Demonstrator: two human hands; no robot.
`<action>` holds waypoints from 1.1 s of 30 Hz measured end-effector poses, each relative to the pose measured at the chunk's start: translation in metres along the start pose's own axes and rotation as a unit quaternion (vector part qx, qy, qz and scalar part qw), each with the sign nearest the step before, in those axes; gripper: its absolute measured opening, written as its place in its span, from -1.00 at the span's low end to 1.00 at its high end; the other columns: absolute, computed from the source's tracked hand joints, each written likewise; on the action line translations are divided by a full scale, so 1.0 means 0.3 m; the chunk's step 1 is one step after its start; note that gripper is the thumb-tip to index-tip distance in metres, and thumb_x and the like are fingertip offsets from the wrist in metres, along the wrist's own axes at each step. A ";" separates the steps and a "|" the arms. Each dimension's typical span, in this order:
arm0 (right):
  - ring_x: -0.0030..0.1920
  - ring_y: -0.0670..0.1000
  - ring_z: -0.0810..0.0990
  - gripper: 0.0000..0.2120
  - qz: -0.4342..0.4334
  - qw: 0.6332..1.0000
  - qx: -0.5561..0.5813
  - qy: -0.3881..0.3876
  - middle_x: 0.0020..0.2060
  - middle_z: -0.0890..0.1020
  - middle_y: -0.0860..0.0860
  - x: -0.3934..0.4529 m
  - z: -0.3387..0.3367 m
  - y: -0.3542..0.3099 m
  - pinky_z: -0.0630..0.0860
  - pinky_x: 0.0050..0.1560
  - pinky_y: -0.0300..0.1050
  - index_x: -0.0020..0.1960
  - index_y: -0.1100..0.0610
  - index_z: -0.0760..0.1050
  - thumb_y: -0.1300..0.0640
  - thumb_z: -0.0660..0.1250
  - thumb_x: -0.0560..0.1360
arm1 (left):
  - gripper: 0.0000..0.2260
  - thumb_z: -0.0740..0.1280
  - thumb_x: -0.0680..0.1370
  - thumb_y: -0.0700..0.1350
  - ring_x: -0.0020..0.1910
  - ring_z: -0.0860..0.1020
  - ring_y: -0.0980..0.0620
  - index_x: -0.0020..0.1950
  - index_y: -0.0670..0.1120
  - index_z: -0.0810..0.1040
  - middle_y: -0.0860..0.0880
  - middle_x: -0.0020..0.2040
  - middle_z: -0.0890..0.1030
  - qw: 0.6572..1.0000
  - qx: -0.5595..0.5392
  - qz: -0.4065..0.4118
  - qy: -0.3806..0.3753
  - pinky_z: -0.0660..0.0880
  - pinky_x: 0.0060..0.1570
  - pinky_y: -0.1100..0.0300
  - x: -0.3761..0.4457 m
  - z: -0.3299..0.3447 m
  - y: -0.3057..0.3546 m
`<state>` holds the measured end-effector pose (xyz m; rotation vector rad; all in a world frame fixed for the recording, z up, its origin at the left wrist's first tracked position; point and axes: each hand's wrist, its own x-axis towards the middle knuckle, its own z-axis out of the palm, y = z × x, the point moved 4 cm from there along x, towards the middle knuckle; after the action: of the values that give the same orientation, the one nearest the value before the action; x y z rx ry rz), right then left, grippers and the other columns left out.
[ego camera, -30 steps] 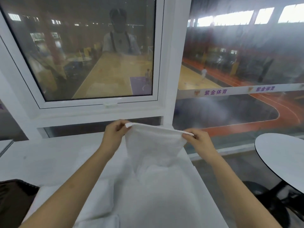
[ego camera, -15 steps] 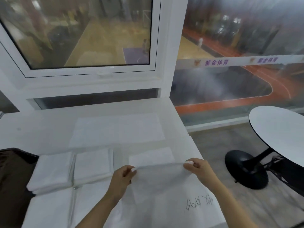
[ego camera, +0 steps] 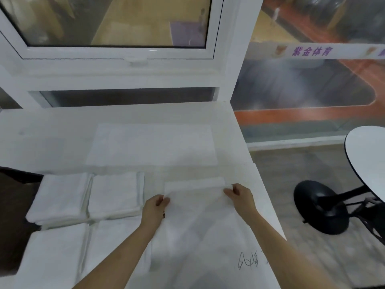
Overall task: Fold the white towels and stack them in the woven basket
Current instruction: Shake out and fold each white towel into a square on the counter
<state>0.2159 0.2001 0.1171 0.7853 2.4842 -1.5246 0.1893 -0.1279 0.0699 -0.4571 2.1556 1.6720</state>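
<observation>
Both hands, left and right, pinch the towel corners.

Folded towels crowded the bench on the left. A flat towel lay beyond; bare bench ran behind it up to the window frame.

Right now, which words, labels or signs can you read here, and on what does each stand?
"紫金体育": purple characters on the white banner behind the glass.
Black handwriting on the white table, near the right forearm: a scrawl, not readable.
Towels: no text visible.
</observation>
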 end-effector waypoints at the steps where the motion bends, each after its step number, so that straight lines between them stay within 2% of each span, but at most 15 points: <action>1: -0.41 -0.07 0.27 -0.58 0.005 1.000 -0.006 0.000 -0.51 0.33 -0.17 0.036 0.016 0.001 0.20 -0.37 -0.20 -0.34 0.04 0.27 0.15 0.43 0.57 | -0.64 0.38 0.60 -0.05 -0.29 0.56 -0.12 -0.37 -0.06 0.42 -0.14 -0.36 0.47 1.000 0.006 -0.007 0.008 0.60 -0.03 -0.27 0.033 0.004 -0.008; 3: -0.37 -0.03 0.32 -0.64 0.012 1.000 -0.019 -0.003 -0.43 0.39 -0.10 0.108 0.047 0.012 0.24 -0.34 -0.15 -0.30 0.07 0.32 0.13 0.39 0.59 | -0.69 0.38 0.58 -0.01 -0.29 0.60 -0.18 -0.30 -0.12 0.49 -0.20 -0.34 0.54 1.000 0.019 -0.015 0.018 0.61 -0.04 -0.25 0.097 0.018 -0.020; 4: -0.35 -0.02 0.34 -0.67 0.013 1.000 -0.028 -0.006 -0.40 0.42 -0.05 0.141 0.063 0.020 0.26 -0.34 -0.16 -0.28 0.09 0.35 0.12 0.37 0.61 | -0.70 0.38 0.60 -0.03 -0.32 0.58 -0.14 -0.29 -0.11 0.49 -0.19 -0.36 0.53 0.999 0.028 -0.018 0.024 0.61 -0.07 -0.20 0.125 0.026 -0.025; 7: -0.35 -0.04 0.43 -0.75 0.005 0.998 -0.054 -0.014 -0.35 0.52 -0.03 0.236 0.106 0.042 0.30 -0.38 -0.26 -0.21 0.11 0.47 0.11 0.34 0.63 | -0.67 0.38 0.61 -0.10 -0.37 0.47 -0.02 -0.34 -0.05 0.43 0.01 -0.44 0.45 0.997 0.051 -0.027 0.042 0.51 -0.20 -0.02 0.202 0.053 -0.021; 9: -0.33 -0.05 0.49 -0.80 0.003 0.998 -0.063 -0.016 -0.32 0.58 -0.04 0.293 0.133 0.063 0.36 -0.36 -0.26 -0.17 0.09 0.53 0.10 0.35 0.63 | -0.68 0.38 0.60 -0.10 -0.36 0.44 -0.02 -0.34 -0.02 0.42 0.06 -0.44 0.46 0.996 0.075 -0.024 0.052 0.42 -0.22 0.07 0.248 0.069 -0.023; 13: -0.30 -0.01 0.56 -0.85 -0.002 0.996 -0.083 -0.027 -0.28 0.63 -0.02 0.383 0.182 0.116 0.48 -0.26 -0.07 -0.13 0.01 0.56 0.05 0.34 0.62 | -0.71 0.36 0.62 -0.09 -0.36 0.45 0.02 -0.30 0.00 0.45 0.03 -0.38 0.49 0.989 0.129 -0.037 0.068 0.34 -0.30 0.16 0.308 0.097 -0.044; 15: -0.22 0.00 0.60 -0.87 -0.015 0.993 -0.114 -0.034 -0.23 0.63 -0.03 0.419 0.201 0.138 0.55 -0.17 -0.02 -0.07 0.00 0.58 0.04 0.33 0.63 | -0.73 0.36 0.62 -0.08 -0.34 0.46 0.02 -0.27 -0.03 0.47 0.04 -0.36 0.50 0.984 0.155 -0.036 0.080 0.34 -0.31 0.20 0.332 0.103 -0.058; 17: -0.04 0.00 0.63 -0.88 -0.027 0.988 -0.147 -0.037 -0.07 0.65 -0.05 0.449 0.213 0.159 0.60 -0.02 -0.02 0.11 0.01 0.61 0.06 0.32 0.63 | -0.85 0.37 0.63 -0.09 -0.23 0.54 0.01 -0.13 -0.06 0.57 0.04 -0.25 0.58 0.981 0.168 -0.024 0.097 0.37 -0.25 0.21 0.350 0.106 -0.061; 18: 0.08 0.02 0.61 -0.80 -0.034 0.985 -0.165 -0.035 0.06 0.62 -0.03 0.458 0.216 0.169 0.59 0.08 -0.02 0.24 0.00 0.58 0.09 0.33 0.62 | -0.93 0.37 0.63 -0.10 -0.16 0.56 0.03 -0.02 -0.06 0.62 0.05 -0.16 0.62 0.979 0.170 -0.014 0.108 0.39 -0.17 0.22 0.354 0.107 -0.061; 20: 0.26 0.07 0.50 -0.63 -0.057 0.977 -0.203 -0.032 0.27 0.53 0.02 0.463 0.222 0.187 0.54 0.23 0.01 0.39 0.00 0.50 0.16 0.35 0.60 | -0.85 0.38 0.63 -0.08 -0.06 0.58 0.05 0.17 -0.06 0.62 0.03 -0.01 0.61 0.974 0.188 0.021 0.126 0.42 -0.01 0.23 0.355 0.112 -0.069; 22: 0.33 0.11 0.41 -0.54 -0.086 0.966 -0.242 -0.031 0.36 0.46 0.04 0.447 0.226 0.196 0.49 0.33 0.04 0.45 0.01 0.45 0.21 0.37 0.57 | -0.77 0.38 0.63 -0.11 0.01 0.55 0.04 0.28 -0.10 0.59 0.00 0.10 0.53 0.968 0.214 0.058 0.118 0.46 0.14 0.21 0.342 0.127 -0.085; 26: 0.39 0.17 0.39 -0.56 -0.166 0.946 -0.278 -0.019 0.38 0.47 0.10 0.369 0.228 0.216 0.46 0.38 0.10 0.38 0.09 0.52 0.25 0.45 0.52 | -0.75 0.40 0.60 -0.16 0.15 0.51 0.00 0.29 -0.08 0.60 -0.01 0.19 0.52 0.935 0.311 0.159 0.055 0.45 0.26 0.15 0.270 0.172 -0.150; 28: 0.35 0.17 0.45 -0.59 -0.217 0.931 -0.291 -0.030 0.34 0.52 0.09 0.305 0.234 0.244 0.50 0.29 0.10 0.31 0.08 0.56 0.24 0.49 0.48 | -0.75 0.47 0.54 -0.19 0.10 0.53 -0.04 0.21 -0.09 0.63 -0.03 0.13 0.55 0.907 0.364 0.212 0.026 0.52 0.16 0.10 0.207 0.198 -0.187; 31: 0.25 0.12 0.53 -0.65 -0.285 0.906 -0.305 -0.069 0.24 0.57 0.03 0.190 0.240 0.309 0.57 0.17 0.08 0.23 0.07 0.59 0.21 0.50 0.46 | -0.78 0.56 0.45 -0.16 -0.08 0.56 0.00 0.05 -0.02 0.65 0.03 -0.01 0.54 0.870 0.414 0.266 -0.017 0.59 -0.12 0.09 0.093 0.231 -0.236; 33: 0.22 0.06 0.54 -0.73 -0.311 0.891 -0.311 -0.113 0.19 0.56 -0.03 0.100 0.228 0.364 0.57 0.15 0.06 0.20 0.05 0.59 0.13 0.44 0.51 | -0.84 0.53 0.48 -0.05 -0.06 0.53 0.06 0.01 0.03 0.61 0.09 -0.02 0.50 0.851 0.433 0.289 -0.065 0.56 -0.11 0.13 0.015 0.247 -0.287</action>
<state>0.2323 0.1912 -0.0138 -0.3032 2.8926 -0.7265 0.2328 -0.0770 -0.0221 0.5949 2.7787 0.7009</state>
